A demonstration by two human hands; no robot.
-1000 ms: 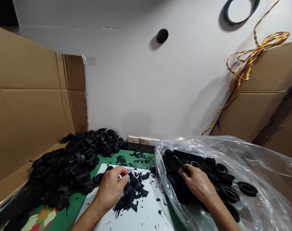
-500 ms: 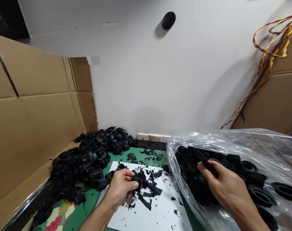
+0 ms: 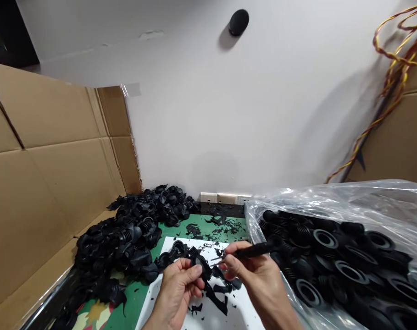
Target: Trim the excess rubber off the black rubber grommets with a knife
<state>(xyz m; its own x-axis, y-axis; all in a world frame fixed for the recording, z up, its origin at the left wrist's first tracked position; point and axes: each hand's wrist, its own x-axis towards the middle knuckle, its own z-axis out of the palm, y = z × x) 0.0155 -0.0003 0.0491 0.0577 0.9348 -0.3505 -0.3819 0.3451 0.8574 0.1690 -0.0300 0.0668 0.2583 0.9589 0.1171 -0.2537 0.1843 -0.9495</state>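
Note:
My left hand (image 3: 179,286) pinches a black ribbed rubber boot (image 3: 200,264) above the white board (image 3: 153,298). My right hand (image 3: 258,279) grips a slim tool with a black handle (image 3: 251,250). Its thin metal tip points left, close to the boot; whether it touches cannot be told, and the exact kind of tool is unclear. Torn black rubber scraps (image 3: 218,298) lie on the board below both hands. Beside my left hand sits another black ring-shaped rubber part (image 3: 178,247).
A large heap of black rubber pieces (image 3: 125,238) lies at the left, against a cardboard wall (image 3: 63,183). A clear plastic bag (image 3: 332,195) full of round black rubber parts (image 3: 327,240) stands at the right. Small scraps dot the green mat (image 3: 177,229); sockets (image 3: 227,198) line the wall.
My right hand has come left from over the bag to the board, bringing the tool tip near the boot. My left hand still holds the boot, now turned. The view has shifted slightly.

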